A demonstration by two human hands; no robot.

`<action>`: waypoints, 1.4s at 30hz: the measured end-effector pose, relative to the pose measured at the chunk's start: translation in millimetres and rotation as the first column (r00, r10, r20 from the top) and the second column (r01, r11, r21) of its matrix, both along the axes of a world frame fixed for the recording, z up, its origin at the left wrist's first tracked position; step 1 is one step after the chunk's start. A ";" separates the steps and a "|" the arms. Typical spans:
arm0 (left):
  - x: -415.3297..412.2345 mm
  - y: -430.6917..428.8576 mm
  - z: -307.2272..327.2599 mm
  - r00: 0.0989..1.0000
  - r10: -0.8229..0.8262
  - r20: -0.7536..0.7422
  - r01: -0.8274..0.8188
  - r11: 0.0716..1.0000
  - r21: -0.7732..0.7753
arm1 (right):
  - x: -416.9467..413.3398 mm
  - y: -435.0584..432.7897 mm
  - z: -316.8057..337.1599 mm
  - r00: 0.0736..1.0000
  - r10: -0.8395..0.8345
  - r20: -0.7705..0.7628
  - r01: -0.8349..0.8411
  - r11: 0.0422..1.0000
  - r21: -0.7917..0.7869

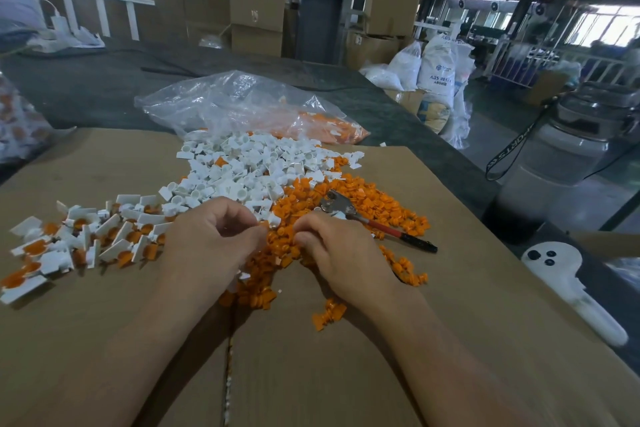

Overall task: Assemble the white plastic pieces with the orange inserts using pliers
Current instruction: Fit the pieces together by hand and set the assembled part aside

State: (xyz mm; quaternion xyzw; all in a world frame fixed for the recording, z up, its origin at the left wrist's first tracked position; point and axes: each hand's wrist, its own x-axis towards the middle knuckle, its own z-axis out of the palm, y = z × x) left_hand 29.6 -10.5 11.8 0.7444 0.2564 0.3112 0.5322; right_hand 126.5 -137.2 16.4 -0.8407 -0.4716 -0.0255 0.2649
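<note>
1. While both hands meet over the middle of the cardboard sheet point(460, 263), the left hand point(214, 236) keeps its fingers curled. Its thumb and fingertips come close together just beside a small white piece point(274, 218). I cannot tell if it really pinches this piece.
2. The right hand point(341, 253) curls its fingers down into the orange inserts point(377, 201). Its fingertips are hidden there, so I cannot tell what it holds.
3. The pliers point(349, 213) lie on the orange inserts just beyond the right hand, and no hand touches them. The grey metal head points to the middle of the sheet. The thin red handle with a black end points toward the right edge.
4. The white plastic pieces point(249, 166) make a loose heap toward the far edge. They are small, hard and smooth, each with a round cup and a flat wing.
5. The orange inserts are small rounded plugs, spread from the heap down between the two wrists.
6. Near the left edge lie the assembled pieces point(69, 243), white with orange in the cup.
7. A clear plastic bag point(239, 104), crumpled and shiny, lies across the far edge on the grey table point(104, 80), with orange parts inside.
8. A white handheld device point(568, 284) with dark round buttons lies just off the right edge.
9. The sheet is brown and matte, with a seam running from the near edge toward the hands.
</note>
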 end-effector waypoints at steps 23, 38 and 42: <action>0.4 -1.1 0.8 0.993 -0.108 0.044 0.110 0.993 -0.035 | -6.8 -0.5 1.0 0.959 0.066 -0.277 0.047 0.923 0.382; 7.8 30.5 -12.3 0.946 0.171 -0.274 -0.040 0.904 0.427 | -0.1 -3.3 -0.8 0.981 -0.075 -0.180 0.108 0.977 0.186; 11.2 29.7 -17.2 0.928 0.145 -0.342 0.038 0.879 0.475 | 0.3 -3.9 -0.2 0.980 -0.084 -0.181 0.117 0.977 0.179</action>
